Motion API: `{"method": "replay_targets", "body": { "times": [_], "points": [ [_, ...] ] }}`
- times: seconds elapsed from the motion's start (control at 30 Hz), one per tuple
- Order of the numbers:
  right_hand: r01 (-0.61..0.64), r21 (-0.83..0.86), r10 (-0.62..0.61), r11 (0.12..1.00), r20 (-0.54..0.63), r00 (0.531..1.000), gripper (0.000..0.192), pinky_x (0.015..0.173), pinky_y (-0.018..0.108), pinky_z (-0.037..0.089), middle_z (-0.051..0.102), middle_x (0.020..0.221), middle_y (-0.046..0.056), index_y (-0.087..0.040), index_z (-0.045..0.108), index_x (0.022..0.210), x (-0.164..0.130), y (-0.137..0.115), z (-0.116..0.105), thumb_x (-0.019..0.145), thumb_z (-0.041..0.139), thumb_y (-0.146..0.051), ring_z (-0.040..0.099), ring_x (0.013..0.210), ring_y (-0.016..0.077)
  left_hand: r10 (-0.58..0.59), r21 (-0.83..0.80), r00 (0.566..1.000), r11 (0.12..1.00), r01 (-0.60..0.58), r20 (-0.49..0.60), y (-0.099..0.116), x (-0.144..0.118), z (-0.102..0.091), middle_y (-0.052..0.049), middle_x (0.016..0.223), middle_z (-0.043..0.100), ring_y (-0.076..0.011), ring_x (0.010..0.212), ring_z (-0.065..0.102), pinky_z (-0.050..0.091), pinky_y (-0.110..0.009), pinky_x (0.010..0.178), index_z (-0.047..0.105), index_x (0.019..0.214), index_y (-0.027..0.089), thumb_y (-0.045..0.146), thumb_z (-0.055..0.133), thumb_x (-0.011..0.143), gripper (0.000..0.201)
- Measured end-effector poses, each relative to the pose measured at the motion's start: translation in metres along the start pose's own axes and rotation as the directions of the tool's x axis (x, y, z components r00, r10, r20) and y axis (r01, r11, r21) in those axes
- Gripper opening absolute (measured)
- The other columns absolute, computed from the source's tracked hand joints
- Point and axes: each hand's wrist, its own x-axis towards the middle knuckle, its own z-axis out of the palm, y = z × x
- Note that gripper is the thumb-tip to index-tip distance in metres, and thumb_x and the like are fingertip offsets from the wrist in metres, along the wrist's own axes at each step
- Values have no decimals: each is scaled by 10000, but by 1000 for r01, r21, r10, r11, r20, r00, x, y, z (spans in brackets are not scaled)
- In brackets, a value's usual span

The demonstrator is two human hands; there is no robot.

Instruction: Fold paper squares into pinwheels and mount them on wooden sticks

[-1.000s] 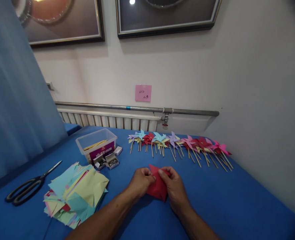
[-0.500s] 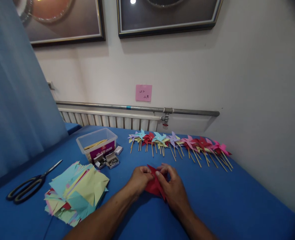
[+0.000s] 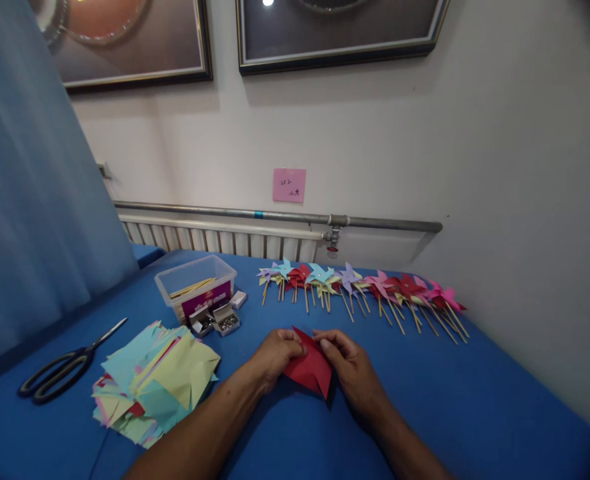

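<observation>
A red paper piece (image 3: 311,369) with slits cut in from its corners is held just above the blue cloth. My left hand (image 3: 276,356) pinches its left side, thumb on top. At the upper right edge of the paper, my right hand (image 3: 353,369) has thumb and fingers closed on it; the exact contact is partly hidden by the fingers. To the left of my left forearm lies a loose stack of cut paper pieces (image 3: 175,373) in yellow, light blue, pink and red.
Black-handled scissors (image 3: 69,367) lie at the far left. A clear plastic box (image 3: 195,270) holds wooden sticks, beside small open boxes of metal pins (image 3: 226,320). Finished paper pinwheels (image 3: 349,277) on sticks line the table's back. A wall and radiator stand behind.
The red paper has opened out flatter, showing more of its face. My right hand has shifted slightly right, its thumb moving from the paper's middle to its edge.
</observation>
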Motion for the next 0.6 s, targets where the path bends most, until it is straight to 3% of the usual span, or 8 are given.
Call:
{"method": "replay_targets", "body": {
  "times": [0.1, 0.2, 0.43, 0.6],
  "points": [
    [-77, 29, 76, 997, 46, 996, 282, 823, 335, 479, 741, 896, 48, -221, 760, 884, 1, -4, -4, 793, 724, -486, 642, 930, 255, -10, 5, 999, 1000, 10, 47, 1, 0, -3, 50, 484, 485, -68, 451, 377, 262, -233, 503, 537, 571, 164, 183, 645, 517, 122],
    [-139, 61, 132, 988, 108, 985, 299, 683, 279, 453, 718, 805, 20, -209, 754, 913, 1, -6, -8, 773, 741, -472, 593, 739, 189, -24, 6, 998, 1000, 24, 65, 2, -1, -4, 45, 489, 493, -73, 457, 381, 256, -235, 505, 540, 571, 164, 188, 655, 511, 132],
    [-178, 128, 155, 976, 169, 973, 311, 615, 245, 431, 664, 732, 4, -201, 736, 849, 2, -8, -11, 812, 703, -508, 535, 663, 155, -34, -97, 991, 994, 47, 130, 3, -3, -5, 45, 494, 480, -62, 469, 358, 250, -235, 508, 510, 544, 167, 198, 701, 483, 203],
    [-234, 158, 195, 959, 228, 954, 322, 606, 232, 420, 672, 746, -1, -198, 728, 889, 1, -4, -8, 770, 755, -495, 534, 659, 149, -35, -94, 992, 994, 47, 125, 3, -4, -4, 31, 510, 507, -74, 479, 403, 273, -237, 514, 560, 578, 151, 193, 659, 494, 136]
  ]
}}
